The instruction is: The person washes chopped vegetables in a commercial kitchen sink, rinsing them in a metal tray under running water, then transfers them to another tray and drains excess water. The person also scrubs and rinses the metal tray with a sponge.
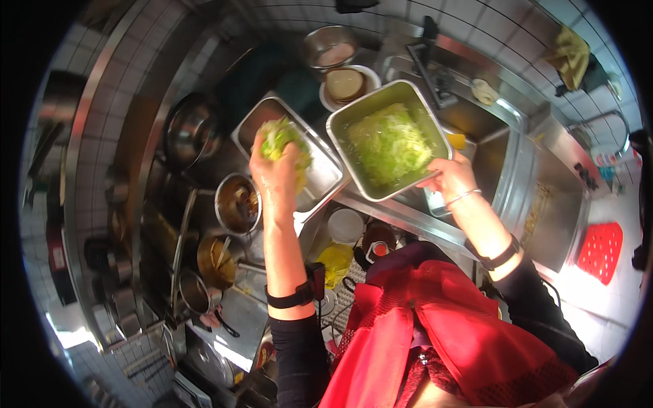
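Observation:
My left hand grips a clump of shredded green leafy vegetable above a rectangular stainless steel pan. Bare shiny metal shows in the part of that pan I can see; my hand and the clump hide the rest. By its near right corner, my right hand holds a second, deeper metal pan. More shredded greens lie in this pan, in what looks like water. The two pans are side by side, with the right one overlapping the other's edge in view.
A steel sink lies on the right under a faucet. Beyond the pans stand a white bowl and a metal bowl. Several pots, including a saucepan, sit on the left. A red perforated stool seat is far right.

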`<control>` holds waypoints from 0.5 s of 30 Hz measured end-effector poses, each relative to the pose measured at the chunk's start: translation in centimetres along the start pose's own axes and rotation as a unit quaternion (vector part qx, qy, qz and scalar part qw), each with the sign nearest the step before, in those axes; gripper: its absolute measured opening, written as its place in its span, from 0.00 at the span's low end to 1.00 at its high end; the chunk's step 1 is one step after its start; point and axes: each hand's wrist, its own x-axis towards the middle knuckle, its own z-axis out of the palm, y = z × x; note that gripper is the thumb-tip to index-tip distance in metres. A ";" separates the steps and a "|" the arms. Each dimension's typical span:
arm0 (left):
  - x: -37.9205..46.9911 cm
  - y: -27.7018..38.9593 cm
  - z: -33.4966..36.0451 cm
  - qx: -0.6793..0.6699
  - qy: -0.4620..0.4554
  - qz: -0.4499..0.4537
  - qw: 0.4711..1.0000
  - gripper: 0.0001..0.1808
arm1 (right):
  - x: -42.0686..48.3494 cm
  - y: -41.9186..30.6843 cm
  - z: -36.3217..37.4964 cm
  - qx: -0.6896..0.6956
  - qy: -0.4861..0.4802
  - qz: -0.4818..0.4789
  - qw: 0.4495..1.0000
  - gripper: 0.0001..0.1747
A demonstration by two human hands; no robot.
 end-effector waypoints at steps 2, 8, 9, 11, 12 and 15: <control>0.5 -4.2 0.0 0.076 -0.026 -0.105 0.991 0.23 | 0.0 0.3 -0.4 0.007 -0.012 -0.006 1.000 0.21; -1.9 -3.4 0.6 0.447 -0.097 0.092 0.884 0.15 | -0.3 0.5 -2.5 -0.008 0.011 -0.003 1.000 0.30; -2.7 -1.8 1.6 0.388 -0.074 0.145 0.907 0.10 | -0.5 0.5 -2.8 0.005 0.002 -0.008 1.000 0.31; -4.8 0.5 5.7 0.237 -0.145 0.147 0.949 0.10 | -1.1 0.6 -3.4 0.018 0.008 -0.002 1.000 0.33; -5.8 0.9 8.4 0.239 -0.187 0.164 0.939 0.10 | -1.5 0.7 -3.7 0.028 0.005 -0.017 0.999 0.25; -4.9 -1.2 17.0 0.234 -0.272 0.096 0.928 0.18 | -2.4 1.0 -4.7 0.034 0.013 -0.009 0.999 0.26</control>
